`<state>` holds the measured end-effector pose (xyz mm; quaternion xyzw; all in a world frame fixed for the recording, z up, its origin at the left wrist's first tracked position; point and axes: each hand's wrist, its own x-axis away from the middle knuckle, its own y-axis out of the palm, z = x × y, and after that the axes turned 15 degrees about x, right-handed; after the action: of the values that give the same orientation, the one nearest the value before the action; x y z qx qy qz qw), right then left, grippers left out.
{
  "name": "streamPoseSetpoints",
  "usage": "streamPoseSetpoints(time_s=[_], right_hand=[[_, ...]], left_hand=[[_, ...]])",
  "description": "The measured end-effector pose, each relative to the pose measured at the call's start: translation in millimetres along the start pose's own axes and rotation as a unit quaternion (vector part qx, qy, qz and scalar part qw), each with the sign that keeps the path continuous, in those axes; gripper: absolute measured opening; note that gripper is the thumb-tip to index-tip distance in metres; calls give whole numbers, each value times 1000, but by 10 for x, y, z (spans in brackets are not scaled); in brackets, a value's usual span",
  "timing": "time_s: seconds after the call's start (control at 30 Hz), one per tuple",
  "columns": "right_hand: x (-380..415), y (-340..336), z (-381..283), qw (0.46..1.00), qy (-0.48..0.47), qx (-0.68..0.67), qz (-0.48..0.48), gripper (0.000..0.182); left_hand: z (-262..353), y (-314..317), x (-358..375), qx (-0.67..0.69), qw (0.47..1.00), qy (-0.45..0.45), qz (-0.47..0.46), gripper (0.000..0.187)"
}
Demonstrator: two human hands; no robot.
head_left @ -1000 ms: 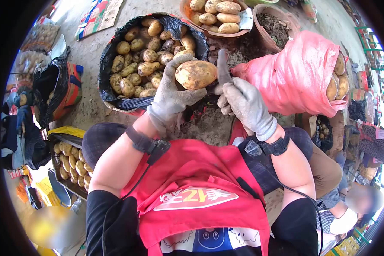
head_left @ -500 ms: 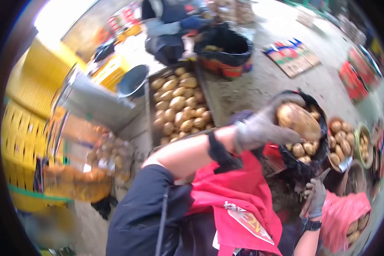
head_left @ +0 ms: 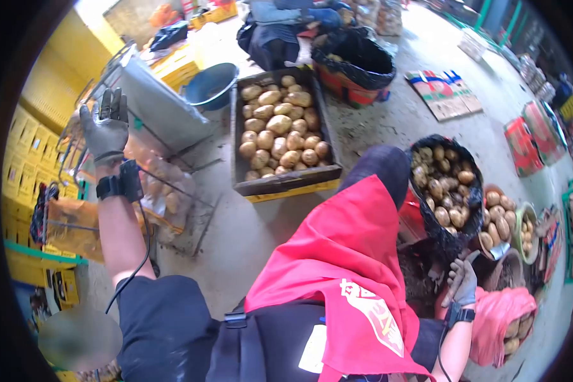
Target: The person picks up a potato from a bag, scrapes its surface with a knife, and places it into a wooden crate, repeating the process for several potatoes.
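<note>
My left hand [head_left: 104, 130], in a grey glove with dark fingertips, is raised at the left beside a wire rack, fingers stretched and nothing in them. Low on the right, my right hand [head_left: 463, 284], also gloved, has its fingers curled around something slim that I cannot make out. It is just below a black-lined container [head_left: 420, 167] of potatoes [head_left: 447, 194]. A dark-rimmed crate [head_left: 286, 185] full of larger potatoes [head_left: 279, 124] stands in the upper middle.
Behind the crate, a person [head_left: 277, 28] in blue gloves sits by a black-lined bin [head_left: 353, 83]. A blue tub [head_left: 211, 86], orange mesh bags [head_left: 73, 223] and yellow crates [head_left: 28, 159] are at the left. Small baskets [head_left: 530, 253] and a pink bag [head_left: 500, 312] stand right.
My left hand has swung from the black-lined container to the far left, and the large potato it held is gone from it. My right hand stays low on the right.
</note>
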<state>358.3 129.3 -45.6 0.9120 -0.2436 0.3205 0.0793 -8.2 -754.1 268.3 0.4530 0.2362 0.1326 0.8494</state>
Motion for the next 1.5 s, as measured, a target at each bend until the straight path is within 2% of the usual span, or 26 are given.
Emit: streamPoseSetpoints(time_s=[0.07,0.13,0.23,0.27,0.3,0.33,0.37,0.4,0.43,0.53,0.7,0.77,0.83,0.9,0.93,0.97,1.0,1.07,1.13,1.17,1.2,1.33,1.37,1.43,1.47,1.5], right_hand=[[110,29,-29,998,-2,-6,-59,51],[248,121,-68,999,17,11,-33,50],[336,214,-76,1000,30,5,-7,41],[326,174,-62,999,38,14,1,39],[388,213,-76,1000,12,2,-1,37],[464,280,-103,1000,-13,-14,8,35],[484,241,-152,1000,-10,-4,0,35],[500,191,-168,1000,-4,3,-5,35],[640,333,-276,997,-31,12,65,37],[625,266,-323,991,-75,11,109,27],[690,234,-586,987,-109,-23,117,35],[660,189,-624,986,-104,-52,119,35],[669,193,-764,983,-95,-76,136,33],[612,133,-810,982,-99,-73,145,33],[587,110,-835,979,-115,-65,152,33],[588,106,-906,979,-103,-71,163,32],[562,100,-918,979,-96,-75,167,32],[503,65,-926,970,-116,-89,194,31],[472,33,-946,970,-96,-80,210,30],[458,15,-936,968,-89,-99,212,29],[452,8,-939,966,-84,-119,214,29],[447,7,-948,963,-89,-112,230,27],[444,6,-931,962,-93,-111,230,27],[447,29,-888,959,-133,-35,246,26],[474,27,-922,958,-140,-35,247,26],[518,28,-969,970,-109,-19,218,31]], left_hand=[[-468,210,227,-28,999,11,30,60],[-920,128,182,2,987,-147,-69,60],[-1681,290,300,25,966,-246,-80,56],[-1980,353,321,58,943,-315,-95,55],[-2275,374,336,132,878,-407,-213,53],[-2581,435,398,362,770,-520,-76,55],[-2896,646,519,158,814,-475,-294,58],[-3211,797,574,142,800,-512,-279,60],[-3510,976,725,170,738,-561,-336,62],[-4189,1661,1371,86,705,-601,-368,66],[-5492,2374,2385,-3,604,-689,-401,61],[-6063,2356,2804,-83,576,-670,-460,54],[-6538,2488,3411,-278,558,-646,-440,51],[-6934,2434,3912,-341,500,-606,-516,50],[-7325,2260,4086,-359,436,-610,-556,48],[-7613,2079,4357,-339,421,-554,-633,49],[-7731,1945,4661,-365,433,-524,-636,52],[-7843,2100,5088,-450,313,-331,-768,73],[-8198,1842,5445,-444,268,-217,-827,78],[-8113,2003,5587,-476,211,-200,-830,73],[-8124,1972,5679,-479,211,-128,-843,66],[-8277,2006,5695,-489,169,-105,-849,60],[-8313,1961,5598,-455,251,-303,-799,58],[-8547,1786,5362,-329,371,-630,-597,53],[-8445,1944,5199,-309,324,-667,-596,51],[-8367,1855,5109,-301,341,-592,-666,51]])
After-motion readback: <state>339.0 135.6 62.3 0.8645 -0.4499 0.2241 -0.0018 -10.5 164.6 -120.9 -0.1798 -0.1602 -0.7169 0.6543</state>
